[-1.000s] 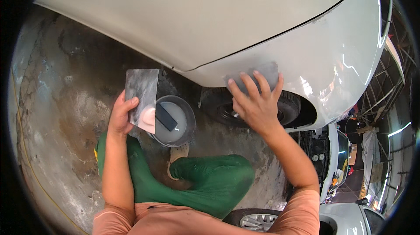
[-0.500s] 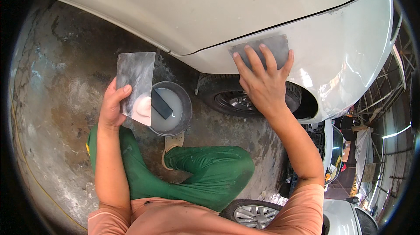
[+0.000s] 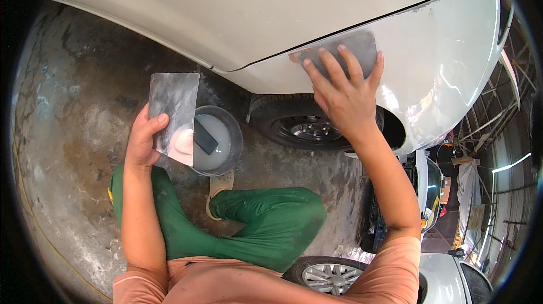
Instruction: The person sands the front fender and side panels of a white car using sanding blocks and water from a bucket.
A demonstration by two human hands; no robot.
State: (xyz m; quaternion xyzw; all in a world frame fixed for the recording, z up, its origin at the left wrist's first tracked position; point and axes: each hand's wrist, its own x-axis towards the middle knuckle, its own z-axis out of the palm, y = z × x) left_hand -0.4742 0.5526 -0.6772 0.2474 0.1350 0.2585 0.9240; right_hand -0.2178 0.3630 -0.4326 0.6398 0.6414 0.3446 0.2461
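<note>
Across the upper view stretches a white car. Below it sits a round grey bucket, partly covered by a grey plate whose long axis points away from the person; the left hand clamps its left edge, thumb on top. Against the car's side, a grey spreader lies lengthwise left-to-right, rising rightward, gripped under the right hand's fanned fingers, thumb hidden. Pink paste covers the plate's near end.

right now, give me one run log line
left hand: holds plate, pink paste on it | right hand: on grey sheet, against white car | bucket: cloudy liquid inside
</note>
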